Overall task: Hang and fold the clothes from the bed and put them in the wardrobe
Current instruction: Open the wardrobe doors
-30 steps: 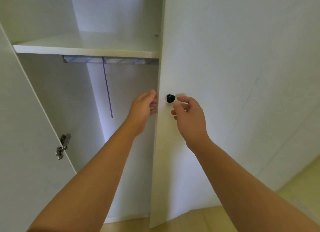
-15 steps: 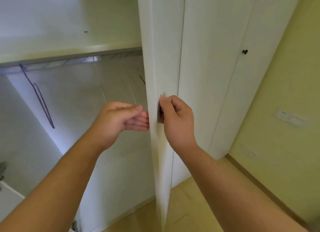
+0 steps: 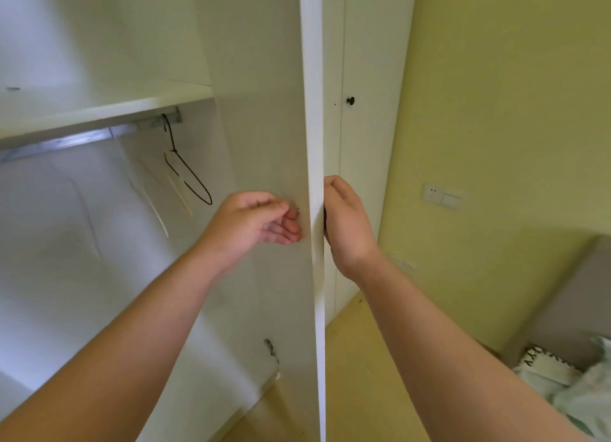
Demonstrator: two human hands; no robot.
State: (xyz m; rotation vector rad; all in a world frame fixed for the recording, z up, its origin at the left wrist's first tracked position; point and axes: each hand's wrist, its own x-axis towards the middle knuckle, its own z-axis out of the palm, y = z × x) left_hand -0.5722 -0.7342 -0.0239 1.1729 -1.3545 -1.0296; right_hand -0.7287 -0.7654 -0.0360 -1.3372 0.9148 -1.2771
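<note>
- Bedroom with a yellow wall (image 3: 496, 111); the white wardrobe (image 3: 258, 78) is filling the left of the view.
- Right hand (image 3: 347, 223) is clamping round the door knob (image 3: 324, 216) on the outer face; the knob is mostly hidden.
- Left hand (image 3: 258, 223) is hovering just beside the inner face, fingers loosely curled, holding nothing.
- Door (image 3: 315, 127) is now standing edge-on; a second ago it was barely cracked.
- That swing is exposing the rail (image 3: 66, 141), a black wire hanger (image 3: 188, 174) and white hangers (image 3: 165, 207).
- Pale fabric (image 3: 588, 388) is lying on the bed (image 3: 572, 309), well apart from the wardrobe; clothes or bedding, can't tell.
- Judging: access is nearly done, nothing is hanging yet, fetching a garment is coming next.
</note>
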